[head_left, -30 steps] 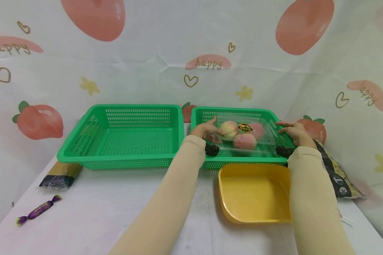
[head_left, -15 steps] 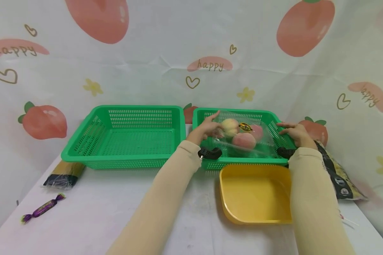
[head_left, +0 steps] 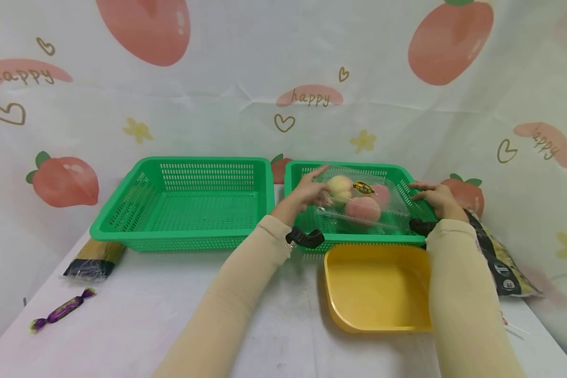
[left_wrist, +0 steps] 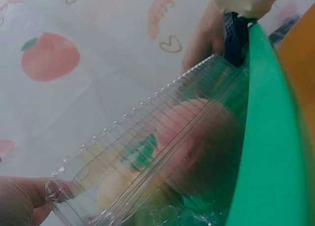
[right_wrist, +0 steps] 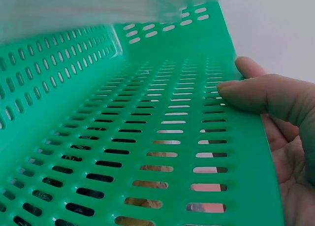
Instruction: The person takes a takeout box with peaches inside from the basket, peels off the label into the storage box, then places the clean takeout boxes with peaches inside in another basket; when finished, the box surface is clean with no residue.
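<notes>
A clear plastic clamshell box [head_left: 392, 206] with peaches [head_left: 363, 210] and a black-and-gold label sits inside the right green basket [head_left: 354, 238]. My left hand [head_left: 307, 193] holds the box's left end, which is tilted up above the right end. In the left wrist view, my thumb and fingers [left_wrist: 17, 199] pinch the box's near corner. At the basket's right side, my right hand [head_left: 437, 199] grips the wall; in the right wrist view the thumb [right_wrist: 246, 94] lies inside and the other fingers are outside.
A second green basket [head_left: 198, 212] stands to the left, its near corner over a packet [head_left: 94, 260]. A yellow basin [head_left: 378, 289] sits in front of the right basket. A purple wrapped candy [head_left: 62, 310] lies front left; a black-and-yellow bag [head_left: 505, 268] is at right.
My left hand has raised the clamshell box's left end, so the box now tilts, and my left wrist has shifted left. The right hand stays on the basket wall.
</notes>
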### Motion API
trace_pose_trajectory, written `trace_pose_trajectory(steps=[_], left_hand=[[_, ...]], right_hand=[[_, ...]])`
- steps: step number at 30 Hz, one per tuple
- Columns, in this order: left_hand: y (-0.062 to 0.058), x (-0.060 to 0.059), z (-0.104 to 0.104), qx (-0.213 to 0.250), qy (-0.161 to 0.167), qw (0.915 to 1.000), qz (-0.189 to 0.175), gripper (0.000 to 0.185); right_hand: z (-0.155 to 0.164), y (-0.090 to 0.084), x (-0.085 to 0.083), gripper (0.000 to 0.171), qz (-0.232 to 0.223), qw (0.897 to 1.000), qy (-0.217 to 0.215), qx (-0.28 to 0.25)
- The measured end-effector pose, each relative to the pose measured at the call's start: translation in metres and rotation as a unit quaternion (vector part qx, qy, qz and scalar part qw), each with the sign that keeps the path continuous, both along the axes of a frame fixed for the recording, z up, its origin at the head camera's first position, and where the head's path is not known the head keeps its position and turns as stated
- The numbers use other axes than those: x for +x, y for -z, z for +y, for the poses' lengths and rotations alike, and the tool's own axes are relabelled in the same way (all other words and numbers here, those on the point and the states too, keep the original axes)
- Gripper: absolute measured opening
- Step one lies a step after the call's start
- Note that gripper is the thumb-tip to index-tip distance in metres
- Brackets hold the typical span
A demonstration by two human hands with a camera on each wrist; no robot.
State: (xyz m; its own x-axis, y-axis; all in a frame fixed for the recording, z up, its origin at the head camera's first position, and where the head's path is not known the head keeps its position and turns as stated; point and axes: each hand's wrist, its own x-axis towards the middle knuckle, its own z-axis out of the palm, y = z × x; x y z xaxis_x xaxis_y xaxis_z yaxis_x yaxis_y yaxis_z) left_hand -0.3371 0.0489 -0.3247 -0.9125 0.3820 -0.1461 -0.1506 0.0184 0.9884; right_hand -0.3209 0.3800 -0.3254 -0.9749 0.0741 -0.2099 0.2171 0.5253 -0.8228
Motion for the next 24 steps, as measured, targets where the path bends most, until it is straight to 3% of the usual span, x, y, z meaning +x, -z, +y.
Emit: trace_pose_trajectory(steps=[13,24], left_hand=[[-0.013,0.012,-0.016,0.043,-0.047,0.9979,0.001,0.065],[-0.027,0.029,-0.035,0.093,-0.066,0.9935,0.006,0.065]], right_hand=[[0.001,0.000,-0.001,0.052,-0.004,1.000,0.002,-0.004],[0.001,-0.001,0.001,0.053,-0.001,1.000,-0.004,0.000]])
